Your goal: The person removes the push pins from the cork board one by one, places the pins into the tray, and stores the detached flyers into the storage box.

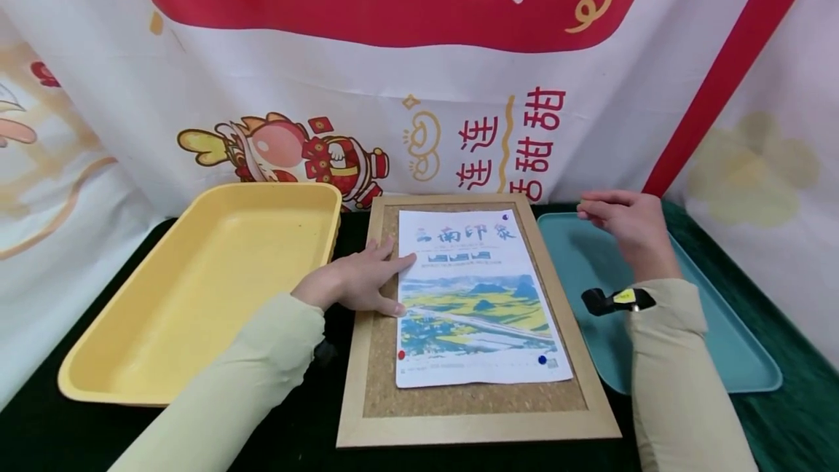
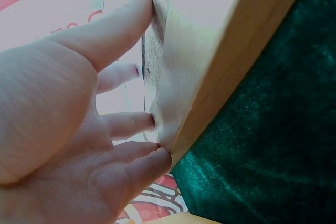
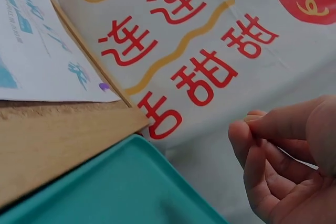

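My left hand lies spread on the left side of a cork board, its thumb and index fingertip at the left edge of a printed sheet. In the left wrist view the fingers reach over the board's wooden frame. Pushpins sit in three corners of the sheet: a red pushpin, a blue pushpin and a purple pushpin. Above the teal tray, my right hand has thumb and fingertips pinched together around a small yellowish thing, mostly hidden by the fingers.
A deep yellow tray stands left of the board. On the right lies a flat teal tray, close against the board's frame. Dark green cloth covers the table, and a printed white curtain hangs behind.
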{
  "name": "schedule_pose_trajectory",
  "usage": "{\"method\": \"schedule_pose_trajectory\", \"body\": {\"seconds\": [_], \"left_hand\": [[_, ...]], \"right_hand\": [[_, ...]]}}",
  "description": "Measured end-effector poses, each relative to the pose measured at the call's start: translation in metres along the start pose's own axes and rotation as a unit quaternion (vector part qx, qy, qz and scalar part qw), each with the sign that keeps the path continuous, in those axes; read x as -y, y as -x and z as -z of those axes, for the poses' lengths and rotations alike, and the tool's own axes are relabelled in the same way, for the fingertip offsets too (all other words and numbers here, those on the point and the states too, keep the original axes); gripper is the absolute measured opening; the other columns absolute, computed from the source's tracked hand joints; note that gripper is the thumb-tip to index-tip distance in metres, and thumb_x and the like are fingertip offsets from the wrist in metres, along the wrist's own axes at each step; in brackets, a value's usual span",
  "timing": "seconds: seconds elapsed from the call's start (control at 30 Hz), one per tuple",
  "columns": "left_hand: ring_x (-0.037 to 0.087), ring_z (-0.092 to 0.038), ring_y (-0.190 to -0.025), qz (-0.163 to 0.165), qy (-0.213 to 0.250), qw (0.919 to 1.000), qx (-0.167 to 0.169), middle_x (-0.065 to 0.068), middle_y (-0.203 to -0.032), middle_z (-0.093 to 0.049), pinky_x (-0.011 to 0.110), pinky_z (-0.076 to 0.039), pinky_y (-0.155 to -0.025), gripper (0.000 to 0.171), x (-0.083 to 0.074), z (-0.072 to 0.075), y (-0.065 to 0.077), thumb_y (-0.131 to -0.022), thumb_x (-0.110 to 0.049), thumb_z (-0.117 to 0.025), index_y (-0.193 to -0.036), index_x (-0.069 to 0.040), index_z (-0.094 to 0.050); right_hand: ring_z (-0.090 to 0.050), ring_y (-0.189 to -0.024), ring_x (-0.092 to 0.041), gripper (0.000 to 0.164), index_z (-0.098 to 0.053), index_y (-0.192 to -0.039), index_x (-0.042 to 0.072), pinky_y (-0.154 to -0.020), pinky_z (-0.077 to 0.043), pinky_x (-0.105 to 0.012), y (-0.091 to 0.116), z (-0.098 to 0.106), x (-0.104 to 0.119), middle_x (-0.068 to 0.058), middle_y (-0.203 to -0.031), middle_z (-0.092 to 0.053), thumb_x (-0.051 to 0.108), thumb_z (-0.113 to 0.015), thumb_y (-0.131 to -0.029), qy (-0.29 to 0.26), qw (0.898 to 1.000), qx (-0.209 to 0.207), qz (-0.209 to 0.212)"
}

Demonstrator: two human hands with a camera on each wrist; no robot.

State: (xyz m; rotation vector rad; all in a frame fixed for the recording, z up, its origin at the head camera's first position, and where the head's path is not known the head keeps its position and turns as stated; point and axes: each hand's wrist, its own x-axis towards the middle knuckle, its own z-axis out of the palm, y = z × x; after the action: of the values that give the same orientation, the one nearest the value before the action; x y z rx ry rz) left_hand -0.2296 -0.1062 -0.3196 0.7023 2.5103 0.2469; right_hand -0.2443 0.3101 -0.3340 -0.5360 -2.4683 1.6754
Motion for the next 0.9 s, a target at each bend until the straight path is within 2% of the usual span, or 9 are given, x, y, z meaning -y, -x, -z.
{"method": "schedule_pose_trajectory", "body": {"seconds": [0.17,0.33,0.5,0.77,0.9], "left_hand": [[0.046,0.004,-0.166,-0.001,-0.003,1.0,-0.001,0.019,-0.18,0.006,0.063,-0.013,-0.133,0.088,0.001,-0.001,0.0,-0.102,-0.044,-0.071,-0.172,-0.025,-0.02],[0.046,0.004,-0.166,0.004,-0.005,1.0,-0.002,0.018,-0.18,0.006,0.064,-0.013,-0.132,0.089,0.003,-0.001,0.002,-0.102,-0.044,-0.07,-0.172,-0.025,-0.019],[0.045,0.004,-0.166,0.007,-0.004,1.0,-0.003,0.017,-0.18,0.006,0.064,-0.013,-0.132,0.089,0.003,-0.001,0.002,-0.102,-0.045,-0.07,-0.172,-0.026,-0.019],[0.045,0.005,-0.166,0.004,-0.002,1.0,0.0,0.018,-0.18,0.007,0.063,-0.014,-0.133,0.088,0.0,-0.001,0.002,-0.103,-0.044,-0.07,-0.172,-0.026,-0.019],[0.044,0.004,-0.166,0.004,-0.004,1.0,0.002,0.017,-0.18,0.008,0.062,-0.014,-0.133,0.088,-0.002,0.0,0.003,-0.103,-0.044,-0.069,-0.172,-0.026,-0.018]], "right_hand": [[-0.064,-0.121,-0.023,0.054,-0.066,-0.146,0.017,-0.106,-0.051,-0.035,-0.005,0.002,-0.01,0.013,-0.108,-0.071,0.049,-0.067,-0.103,0.017,1.0,0.004,-0.016],[-0.059,-0.125,-0.025,0.051,-0.065,-0.147,0.019,-0.105,-0.048,-0.035,-0.012,-0.002,-0.018,0.001,-0.126,-0.07,0.047,-0.064,-0.105,0.032,0.999,0.015,-0.032],[-0.06,-0.12,-0.022,0.048,-0.064,-0.149,0.018,-0.097,-0.05,-0.032,-0.018,-0.004,-0.027,-0.009,-0.143,-0.067,0.044,-0.059,-0.109,0.053,0.998,0.015,-0.043],[-0.066,-0.107,-0.016,0.045,-0.067,-0.146,0.015,-0.085,-0.053,-0.02,-0.022,-0.01,-0.032,-0.007,-0.131,-0.072,0.038,-0.06,-0.109,0.074,0.995,0.006,-0.064],[-0.067,-0.105,-0.013,0.045,-0.065,-0.147,0.013,-0.087,-0.053,-0.02,-0.022,-0.011,-0.033,-0.011,-0.14,-0.068,0.036,-0.059,-0.11,0.072,0.995,-0.003,-0.074]]}}
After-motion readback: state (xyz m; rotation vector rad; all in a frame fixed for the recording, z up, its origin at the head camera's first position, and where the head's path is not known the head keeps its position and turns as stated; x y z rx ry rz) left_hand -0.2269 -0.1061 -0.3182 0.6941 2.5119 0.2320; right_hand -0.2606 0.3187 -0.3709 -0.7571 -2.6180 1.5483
